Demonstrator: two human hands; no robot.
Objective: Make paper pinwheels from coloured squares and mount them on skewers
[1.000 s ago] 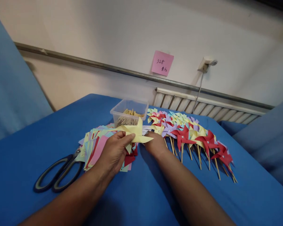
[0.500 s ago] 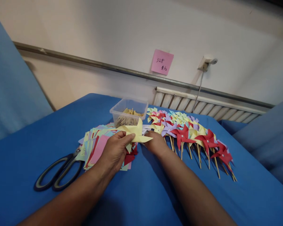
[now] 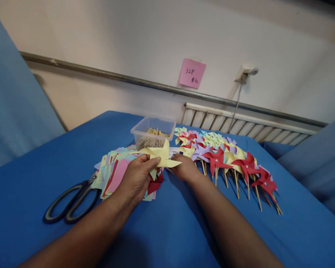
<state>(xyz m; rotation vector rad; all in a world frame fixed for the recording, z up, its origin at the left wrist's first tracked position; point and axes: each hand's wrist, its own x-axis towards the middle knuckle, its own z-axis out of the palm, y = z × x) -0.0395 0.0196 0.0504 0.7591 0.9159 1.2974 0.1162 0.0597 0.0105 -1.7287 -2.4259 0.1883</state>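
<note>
My left hand (image 3: 139,171) pinches a yellow paper pinwheel (image 3: 163,155) between thumb and fingers, its blades folded inward to the centre. No stick shows on it. To the right, my right hand (image 3: 184,167) reaches down beside a small white printed packet (image 3: 174,151); its fingertips are hidden, so I cannot see what they hold. Behind my left hand lies a fanned stack of coloured paper sheets (image 3: 120,169). Red folded paper (image 3: 155,183) peeks out below the yellow pinwheel.
Black-handled scissors (image 3: 72,203) lie at the left of the paper. A clear plastic box (image 3: 153,130) of thin wooden sticks (image 3: 156,137) stands behind. Rows of finished pinwheels (image 3: 217,160) on sticks cover the right side of the blue cloth (image 3: 80,149).
Both hands stay almost in place, the left still pinching the yellow pinwheel. The view has shifted very slightly.
</note>
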